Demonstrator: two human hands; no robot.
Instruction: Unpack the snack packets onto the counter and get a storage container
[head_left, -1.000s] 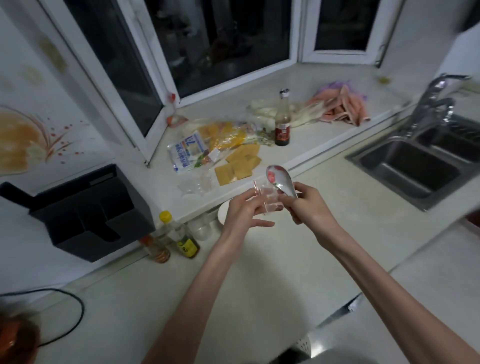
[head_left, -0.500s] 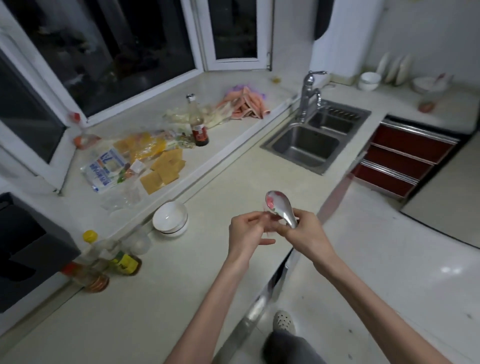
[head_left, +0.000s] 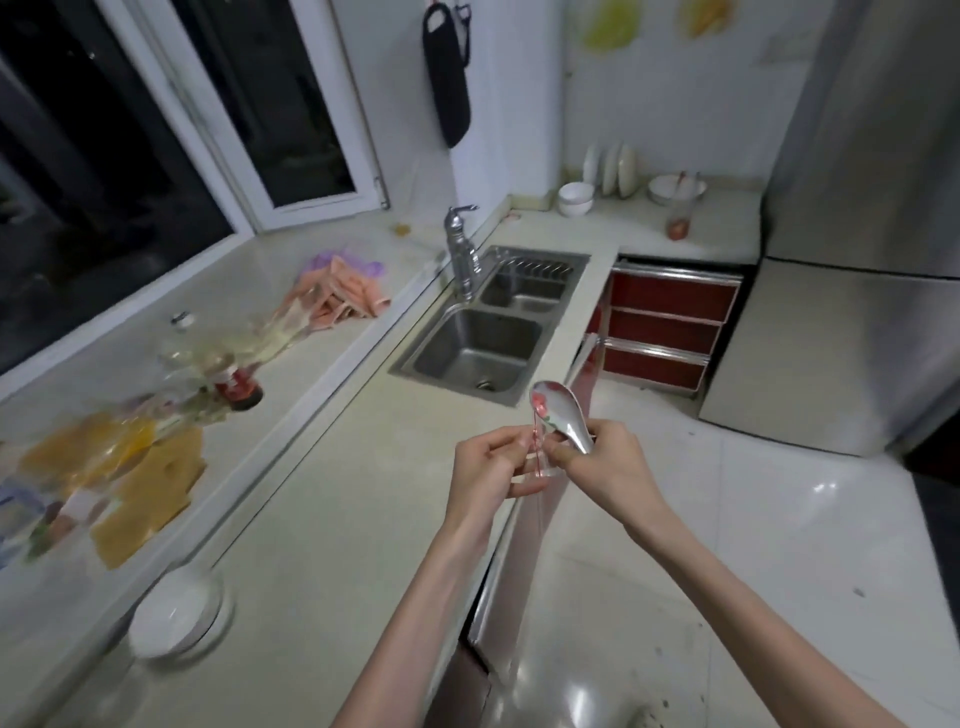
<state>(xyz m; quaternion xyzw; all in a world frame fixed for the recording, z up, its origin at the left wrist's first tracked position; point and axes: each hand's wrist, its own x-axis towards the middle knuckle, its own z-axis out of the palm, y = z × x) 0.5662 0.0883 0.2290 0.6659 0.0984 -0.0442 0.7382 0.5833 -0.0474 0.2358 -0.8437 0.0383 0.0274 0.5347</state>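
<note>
Both forearms reach forward above the desk's front edge, hands meeting. The left hand pinches a small clear wrapper with curled fingers. The right hand grips a spoon, handle in its fist, bowl pointing up and away toward the sink. Yellow packets lie blurred near the desk's left rear edge.

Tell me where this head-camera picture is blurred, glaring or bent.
Head view: motion blur smears the yellow snack packets, the bottle and the white bowl at left; both hands and the spoon are fairly sharp; ceiling light glares off the floor tiles; the wide lens bends the window frames and fridge.
</note>
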